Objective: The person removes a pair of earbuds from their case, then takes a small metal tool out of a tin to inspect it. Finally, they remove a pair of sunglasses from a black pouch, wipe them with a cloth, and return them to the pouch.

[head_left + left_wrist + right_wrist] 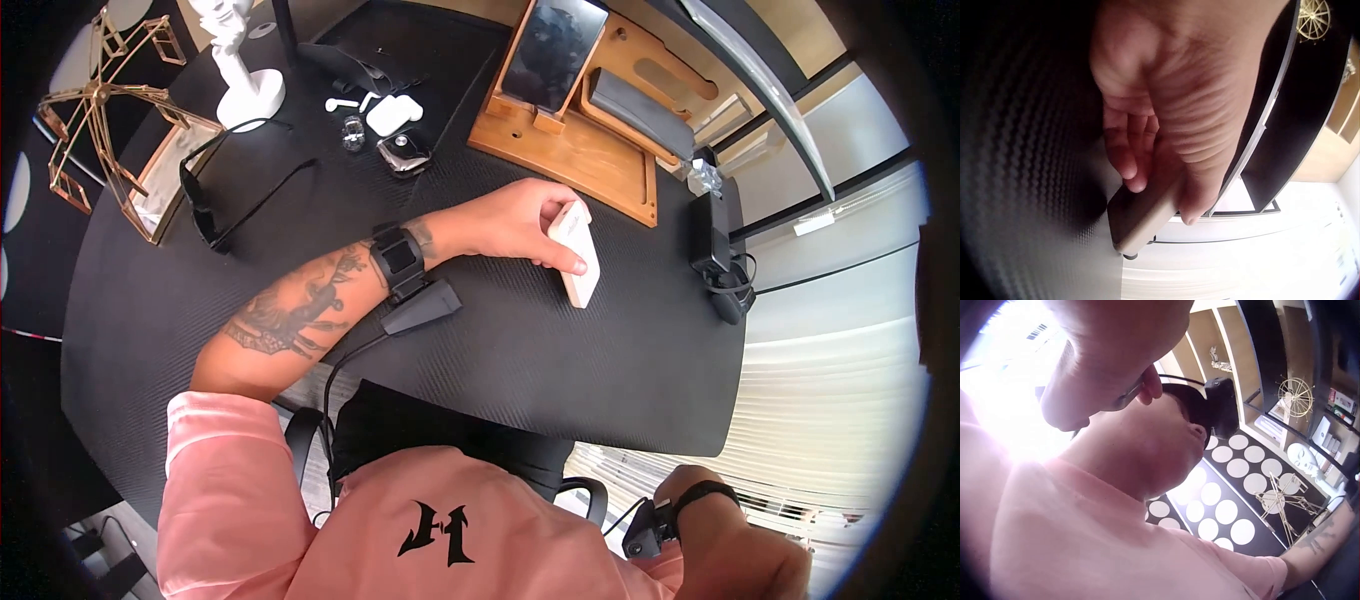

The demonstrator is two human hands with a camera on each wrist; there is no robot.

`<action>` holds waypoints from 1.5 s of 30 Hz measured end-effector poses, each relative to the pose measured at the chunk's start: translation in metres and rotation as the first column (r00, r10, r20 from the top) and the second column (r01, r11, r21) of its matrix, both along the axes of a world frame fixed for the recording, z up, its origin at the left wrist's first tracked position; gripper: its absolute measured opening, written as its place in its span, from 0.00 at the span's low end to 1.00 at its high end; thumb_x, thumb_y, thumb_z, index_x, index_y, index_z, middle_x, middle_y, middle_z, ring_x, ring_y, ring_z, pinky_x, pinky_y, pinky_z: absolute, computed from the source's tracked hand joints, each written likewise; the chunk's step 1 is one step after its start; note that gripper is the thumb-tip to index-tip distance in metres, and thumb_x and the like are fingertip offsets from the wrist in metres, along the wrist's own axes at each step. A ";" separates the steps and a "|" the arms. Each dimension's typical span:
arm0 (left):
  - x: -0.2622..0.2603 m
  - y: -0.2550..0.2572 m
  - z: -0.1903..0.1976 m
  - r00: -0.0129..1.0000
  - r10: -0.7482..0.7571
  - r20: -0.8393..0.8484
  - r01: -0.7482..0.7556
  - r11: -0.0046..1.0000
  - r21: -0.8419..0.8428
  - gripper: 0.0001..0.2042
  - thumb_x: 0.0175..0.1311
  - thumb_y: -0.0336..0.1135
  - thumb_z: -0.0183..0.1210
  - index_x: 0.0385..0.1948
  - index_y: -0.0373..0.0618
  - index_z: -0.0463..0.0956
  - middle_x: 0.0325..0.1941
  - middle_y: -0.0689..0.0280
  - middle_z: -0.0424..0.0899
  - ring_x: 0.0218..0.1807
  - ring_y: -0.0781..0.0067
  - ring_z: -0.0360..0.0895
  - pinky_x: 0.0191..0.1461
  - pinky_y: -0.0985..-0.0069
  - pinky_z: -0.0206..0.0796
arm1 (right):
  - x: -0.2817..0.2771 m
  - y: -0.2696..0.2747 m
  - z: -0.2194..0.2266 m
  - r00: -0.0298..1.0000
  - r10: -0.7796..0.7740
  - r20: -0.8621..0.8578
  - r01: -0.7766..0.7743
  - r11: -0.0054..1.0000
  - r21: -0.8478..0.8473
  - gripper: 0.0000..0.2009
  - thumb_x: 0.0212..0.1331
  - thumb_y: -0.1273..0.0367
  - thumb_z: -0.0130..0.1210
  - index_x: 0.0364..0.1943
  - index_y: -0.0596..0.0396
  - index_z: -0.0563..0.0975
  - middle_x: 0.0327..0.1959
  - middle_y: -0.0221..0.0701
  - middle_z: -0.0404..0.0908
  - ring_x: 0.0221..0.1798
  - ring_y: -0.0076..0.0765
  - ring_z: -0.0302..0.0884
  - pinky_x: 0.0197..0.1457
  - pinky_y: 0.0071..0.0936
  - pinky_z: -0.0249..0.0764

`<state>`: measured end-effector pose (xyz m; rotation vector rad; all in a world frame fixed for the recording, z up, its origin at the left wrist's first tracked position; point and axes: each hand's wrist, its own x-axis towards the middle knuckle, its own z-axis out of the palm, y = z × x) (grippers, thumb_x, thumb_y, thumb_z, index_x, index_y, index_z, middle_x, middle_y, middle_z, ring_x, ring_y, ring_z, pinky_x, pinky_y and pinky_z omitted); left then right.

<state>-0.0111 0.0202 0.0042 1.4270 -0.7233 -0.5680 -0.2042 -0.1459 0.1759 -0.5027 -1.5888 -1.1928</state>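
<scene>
A white, flat block [578, 255] stands on edge at the desk's middle right, pinched between the thumb and fingers of the left hand [515, 222]. The left wrist view shows this hand [1172, 94] from close by, thumb on one side of the block [1141, 219], its lower end close to the dark textured surface. Raised beside the person's head and neck, the right hand [1122, 350] has its fingers curled round a thin, dark-edged object [1129, 395], mostly covered by the hand. In the head view the right hand [770, 560] is cut off at lower right.
On the black desk [500, 360] are sunglasses [205, 215], a white earbud case [393, 115], small items and a gold wheel ornament [98, 95]. A wooden stand [560, 160] holds a phone [553, 55]. Black adapters [710, 230] lie near the right edge.
</scene>
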 end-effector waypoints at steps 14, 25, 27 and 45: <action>0.002 -0.001 -0.005 0.999 -0.042 -0.015 0.042 0.999 -0.032 0.24 0.49 0.28 0.69 0.48 0.37 0.69 0.39 0.66 0.80 0.41 0.79 0.77 0.44 0.79 0.72 | 0.162 -0.041 -0.078 -0.334 -0.850 -0.407 -0.318 0.508 -0.800 0.30 0.60 0.51 0.51 0.60 0.58 0.62 0.30 0.39 0.78 0.29 0.35 0.79 0.31 0.28 0.75; 0.003 0.000 -0.005 0.999 -0.053 0.000 0.053 0.996 -0.066 0.24 0.49 0.28 0.69 0.48 0.36 0.69 0.39 0.64 0.80 0.40 0.79 0.78 0.39 0.81 0.72 | 0.225 -0.023 -0.114 -0.336 -0.813 0.476 -0.129 -0.461 -0.878 0.37 0.52 0.46 0.54 0.57 0.63 0.67 0.47 0.53 0.77 0.51 0.52 0.77 0.54 0.39 0.72; 0.003 0.000 -0.006 0.998 -0.047 0.034 0.049 0.997 -0.065 0.24 0.50 0.28 0.69 0.48 0.36 0.69 0.37 0.65 0.80 0.35 0.81 0.77 0.34 0.83 0.71 | 0.229 -0.021 -0.120 -0.328 -0.820 0.470 -0.111 -0.461 -0.881 0.37 0.52 0.46 0.54 0.57 0.64 0.67 0.49 0.54 0.76 0.53 0.53 0.76 0.55 0.39 0.72; 0.003 -0.001 -0.006 0.999 -0.044 0.024 0.045 0.997 -0.056 0.23 0.50 0.29 0.68 0.47 0.35 0.69 0.35 0.66 0.79 0.31 0.82 0.76 0.30 0.84 0.69 | 0.231 -0.023 -0.127 -0.338 -0.887 0.316 -0.026 -0.327 -0.945 0.30 0.47 0.58 0.60 0.53 0.61 0.69 0.50 0.53 0.74 0.55 0.54 0.72 0.58 0.40 0.69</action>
